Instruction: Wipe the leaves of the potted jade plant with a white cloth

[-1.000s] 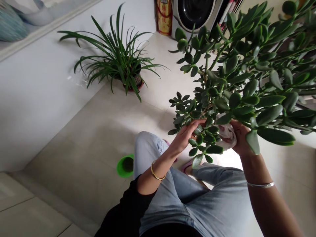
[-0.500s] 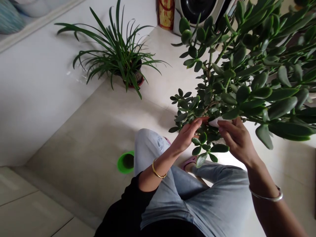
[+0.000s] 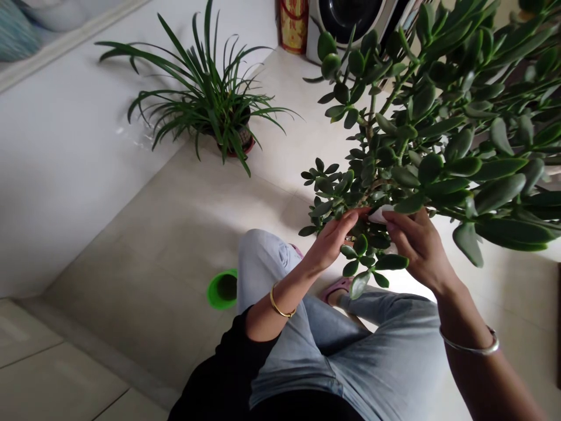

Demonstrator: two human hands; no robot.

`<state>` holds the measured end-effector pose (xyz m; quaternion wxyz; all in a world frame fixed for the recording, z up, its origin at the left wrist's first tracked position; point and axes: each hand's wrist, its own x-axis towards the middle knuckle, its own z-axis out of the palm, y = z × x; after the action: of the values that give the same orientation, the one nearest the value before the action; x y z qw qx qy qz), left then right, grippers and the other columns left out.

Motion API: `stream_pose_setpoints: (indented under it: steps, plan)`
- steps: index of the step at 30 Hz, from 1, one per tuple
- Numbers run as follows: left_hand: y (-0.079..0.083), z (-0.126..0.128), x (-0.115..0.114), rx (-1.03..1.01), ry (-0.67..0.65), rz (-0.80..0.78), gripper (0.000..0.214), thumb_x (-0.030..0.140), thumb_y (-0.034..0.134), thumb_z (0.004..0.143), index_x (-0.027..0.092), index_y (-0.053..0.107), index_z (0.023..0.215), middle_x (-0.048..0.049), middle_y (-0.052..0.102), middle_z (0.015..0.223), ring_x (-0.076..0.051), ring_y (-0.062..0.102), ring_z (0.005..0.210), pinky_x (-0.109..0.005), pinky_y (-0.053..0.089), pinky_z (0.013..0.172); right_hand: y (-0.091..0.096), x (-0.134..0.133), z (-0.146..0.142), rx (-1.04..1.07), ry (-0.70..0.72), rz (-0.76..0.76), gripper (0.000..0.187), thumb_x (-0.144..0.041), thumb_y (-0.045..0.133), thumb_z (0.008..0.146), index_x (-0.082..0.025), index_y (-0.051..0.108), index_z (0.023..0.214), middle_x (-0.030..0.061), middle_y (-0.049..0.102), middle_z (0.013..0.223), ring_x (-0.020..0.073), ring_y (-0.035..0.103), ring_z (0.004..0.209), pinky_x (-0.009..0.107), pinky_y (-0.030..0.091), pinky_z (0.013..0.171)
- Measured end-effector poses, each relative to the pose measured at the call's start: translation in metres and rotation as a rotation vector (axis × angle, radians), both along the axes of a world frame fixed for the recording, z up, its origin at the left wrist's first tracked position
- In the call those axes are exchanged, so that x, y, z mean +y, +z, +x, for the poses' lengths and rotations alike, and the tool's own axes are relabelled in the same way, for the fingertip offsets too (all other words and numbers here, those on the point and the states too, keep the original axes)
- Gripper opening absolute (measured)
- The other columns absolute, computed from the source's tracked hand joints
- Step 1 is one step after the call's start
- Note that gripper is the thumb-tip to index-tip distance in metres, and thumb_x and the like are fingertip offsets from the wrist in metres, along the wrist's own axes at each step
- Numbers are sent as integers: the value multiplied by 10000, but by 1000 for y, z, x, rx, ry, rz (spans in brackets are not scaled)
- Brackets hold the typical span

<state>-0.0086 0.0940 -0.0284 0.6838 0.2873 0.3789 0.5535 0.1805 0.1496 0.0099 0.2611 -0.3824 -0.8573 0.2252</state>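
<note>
A large jade plant [image 3: 442, 166] with thick, glossy green leaves fills the upper right, leaning over my lap. My left hand [image 3: 335, 237] reaches into its lower leaves, closed about a dark leaf, with the fingertips partly hidden by foliage. Pinched in my right hand [image 3: 418, 242] is a white tissue or cloth [image 3: 379, 214], pressed against that leaf beside my left fingertips. A small leafy sprig [image 3: 368, 263] hangs just below and between both hands. The plant's pot is mostly hidden.
A green bucket [image 3: 222, 290] with something dark inside stands on the floor left of my knee. A long-leaved potted plant [image 3: 219, 111] sits by the white wall [image 3: 56, 175]. A white appliance with a round dark door [image 3: 348, 17] and a red-gold container [image 3: 293, 26] stand behind.
My right hand and the white tissue have shifted very slightly left. My left hand stays in place among the leaves.
</note>
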Motion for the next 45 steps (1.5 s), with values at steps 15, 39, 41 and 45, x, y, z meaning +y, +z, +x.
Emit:
stream_pose_setpoints:
  steps: [15,39,41,45]
  plan:
    - [1,1,-3,-65,-3,-2,469,511,542,1011,201,743,1300,-95,707,1402,-299,593,1387,-471,394,1241,8,-12,0,-132,-17,62,340,-280,493,993,-253,795,1146,134,570,1105,311,644,973,473,569,796]
    - [-6,-2,-3,-62,-32,-6,554,605,527,996,225,718,1352,-86,678,1454,-323,539,1451,-493,369,1262,19,-16,-1,-224,5,-1,491,-468,357,1080,-258,753,1280,141,603,1202,310,645,1095,450,546,952]
    - [-7,-2,-2,-50,-31,-3,549,597,523,999,223,717,1351,-82,661,1476,-316,525,1465,-483,361,1271,20,-18,-4,-206,24,-12,495,-472,356,1080,-254,756,1273,144,595,1223,312,644,1104,455,539,978]
    - [-8,-2,-2,-51,-35,10,550,585,506,1011,221,698,1376,-76,644,1498,-315,530,1462,-490,373,1270,21,-18,-5,-224,33,-14,502,-481,353,1080,-250,761,1259,141,589,1198,305,642,1066,445,541,947]
